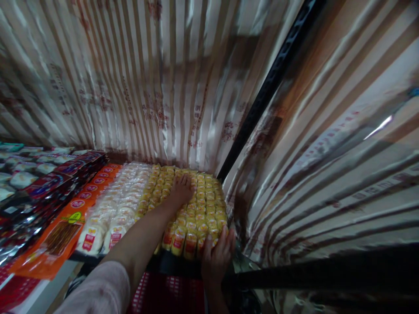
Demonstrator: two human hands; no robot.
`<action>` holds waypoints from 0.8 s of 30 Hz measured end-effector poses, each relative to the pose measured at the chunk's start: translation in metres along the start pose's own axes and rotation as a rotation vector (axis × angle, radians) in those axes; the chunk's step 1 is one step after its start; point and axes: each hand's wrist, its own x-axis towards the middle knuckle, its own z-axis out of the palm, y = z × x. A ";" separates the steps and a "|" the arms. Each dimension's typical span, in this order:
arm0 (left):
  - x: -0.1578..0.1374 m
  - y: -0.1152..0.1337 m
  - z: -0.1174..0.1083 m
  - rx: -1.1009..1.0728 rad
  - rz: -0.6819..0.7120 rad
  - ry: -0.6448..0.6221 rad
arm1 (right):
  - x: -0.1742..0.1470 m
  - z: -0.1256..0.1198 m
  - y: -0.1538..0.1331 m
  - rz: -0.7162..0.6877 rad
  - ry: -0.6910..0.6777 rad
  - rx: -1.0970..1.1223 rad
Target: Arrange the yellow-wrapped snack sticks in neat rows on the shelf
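Observation:
Rows of small yellow packaged snacks (200, 205) stand tightly packed on a dark shelf. My left hand (182, 188) lies flat on top of them toward the back, fingers spread, holding nothing visible. At the front right corner of the block is my right hand (218, 253). Its fingers point up and are stretched out against the end packets, with the thumb apart. The palm side of the right hand is hidden. White packaged snacks (114, 205) stand in rows directly left of the yellow ones, under my left forearm.
Orange snack bags (78, 209) and dark red bags (55, 187) lie further left. A black upright post (262, 96) rises behind the right corner. Striped printed plastic sheeting (157, 78) covers the back and right side. A red basket (170, 292) sits below the shelf edge.

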 end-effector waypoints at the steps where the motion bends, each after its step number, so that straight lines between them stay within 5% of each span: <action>1: 0.000 -0.001 0.003 0.000 -0.003 -0.005 | 0.000 0.000 0.000 -0.015 -0.002 0.002; 7: -0.002 -0.003 0.009 0.003 -0.002 -0.004 | 0.000 0.001 0.002 -0.037 0.021 -0.012; 18: 0.030 -0.010 0.006 -0.009 0.016 0.003 | 0.002 0.000 0.014 -0.394 0.078 -0.081; 24: 0.022 -0.008 -0.003 -0.044 0.007 -0.060 | 0.000 0.001 0.015 -0.332 0.074 -0.046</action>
